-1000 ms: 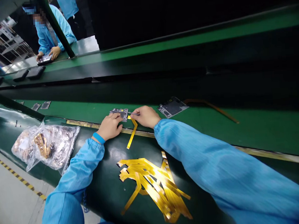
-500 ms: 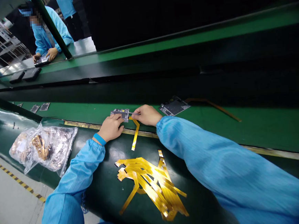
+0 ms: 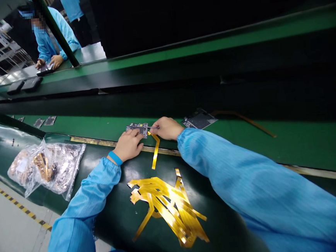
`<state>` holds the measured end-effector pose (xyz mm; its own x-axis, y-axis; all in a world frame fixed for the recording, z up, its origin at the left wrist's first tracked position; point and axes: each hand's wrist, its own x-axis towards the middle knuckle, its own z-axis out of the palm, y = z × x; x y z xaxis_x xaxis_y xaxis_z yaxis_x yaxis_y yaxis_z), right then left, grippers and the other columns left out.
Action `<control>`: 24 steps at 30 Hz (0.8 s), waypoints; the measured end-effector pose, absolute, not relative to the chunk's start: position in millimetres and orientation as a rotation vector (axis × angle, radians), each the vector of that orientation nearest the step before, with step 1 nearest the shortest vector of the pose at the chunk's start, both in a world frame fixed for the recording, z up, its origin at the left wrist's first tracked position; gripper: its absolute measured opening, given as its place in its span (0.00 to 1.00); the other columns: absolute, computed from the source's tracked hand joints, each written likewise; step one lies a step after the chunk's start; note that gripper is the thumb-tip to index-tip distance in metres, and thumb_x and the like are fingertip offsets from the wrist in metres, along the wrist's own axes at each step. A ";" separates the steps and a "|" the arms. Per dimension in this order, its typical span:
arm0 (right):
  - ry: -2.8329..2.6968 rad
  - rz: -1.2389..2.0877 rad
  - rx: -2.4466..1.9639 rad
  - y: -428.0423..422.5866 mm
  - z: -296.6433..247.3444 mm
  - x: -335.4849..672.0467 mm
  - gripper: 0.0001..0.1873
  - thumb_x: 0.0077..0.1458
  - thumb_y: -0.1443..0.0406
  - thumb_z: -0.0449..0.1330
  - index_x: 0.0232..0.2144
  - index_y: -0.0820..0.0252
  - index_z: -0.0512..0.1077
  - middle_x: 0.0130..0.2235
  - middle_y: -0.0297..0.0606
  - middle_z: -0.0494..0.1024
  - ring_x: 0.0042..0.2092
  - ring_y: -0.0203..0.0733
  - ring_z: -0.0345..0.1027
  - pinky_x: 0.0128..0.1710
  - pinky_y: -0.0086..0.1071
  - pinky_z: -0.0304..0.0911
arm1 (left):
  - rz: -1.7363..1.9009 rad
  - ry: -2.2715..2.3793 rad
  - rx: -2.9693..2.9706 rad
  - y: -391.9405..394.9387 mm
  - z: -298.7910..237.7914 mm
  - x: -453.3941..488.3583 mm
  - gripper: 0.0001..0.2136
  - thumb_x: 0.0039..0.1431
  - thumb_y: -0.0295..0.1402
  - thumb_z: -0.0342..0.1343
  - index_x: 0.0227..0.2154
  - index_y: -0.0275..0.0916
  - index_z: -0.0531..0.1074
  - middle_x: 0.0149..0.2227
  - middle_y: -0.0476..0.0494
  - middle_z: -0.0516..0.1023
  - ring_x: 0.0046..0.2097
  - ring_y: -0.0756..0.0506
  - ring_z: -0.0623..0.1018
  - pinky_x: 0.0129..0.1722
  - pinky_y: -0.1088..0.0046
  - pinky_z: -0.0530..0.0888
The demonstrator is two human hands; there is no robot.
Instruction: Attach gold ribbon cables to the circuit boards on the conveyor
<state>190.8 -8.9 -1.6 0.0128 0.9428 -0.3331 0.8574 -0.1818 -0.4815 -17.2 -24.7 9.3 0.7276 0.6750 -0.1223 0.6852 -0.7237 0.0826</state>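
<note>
My left hand point(image 3: 128, 144) holds a small circuit board point(image 3: 139, 129) at the near edge of the green belt, its fingers lying over the board's front side. In my right hand point(image 3: 168, 128) is a thin grey tool, apparently tweezers point(image 3: 153, 127), with the tip at the board's right edge. A yellow flex cable point(image 3: 156, 152) runs from that edge down over the bench lip; its joint with the board is too small to make out. Nearer me lies a pile of yellow flex cables point(image 3: 168, 207).
Another circuit board point(image 3: 201, 120) with a flex cable point(image 3: 246, 123) lies right of my hands. More boards point(image 3: 50, 120) sit far left on the belt. A clear plastic bag point(image 3: 63, 165) rests on the bench at left. Behind a green post point(image 3: 57, 33), a co-worker point(image 3: 58, 29) handles a dark device.
The view has shifted slightly. Both my hands remain at the same board, the grey tool's tip still at its right edge, with only slight movement.
</note>
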 end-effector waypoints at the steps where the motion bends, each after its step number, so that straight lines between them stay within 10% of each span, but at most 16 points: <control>1: -1.904 0.899 -2.137 -9.7 -1.5 191.4 0.08 0.59 0.62 0.66 0.35 0.52 0.87 0.33 0.38 0.86 0.35 0.43 0.77 0.32 0.31 0.64 | -0.133 1.109 2.810 -25.7 9.3 -15.8 0.17 0.69 0.34 0.55 0.56 0.37 0.77 0.64 0.34 0.73 0.62 0.35 0.74 0.60 0.56 0.73; 24: -2.026 0.608 -2.084 -37.3 -5.5 219.4 0.18 0.67 0.53 0.57 0.42 0.50 0.85 0.45 0.42 0.86 0.43 0.48 0.79 0.37 0.35 0.65 | -0.166 1.176 2.916 -55.1 -0.4 23.3 0.28 0.73 0.50 0.48 0.68 0.40 0.68 0.67 0.27 0.67 0.63 0.29 0.69 0.62 0.47 0.67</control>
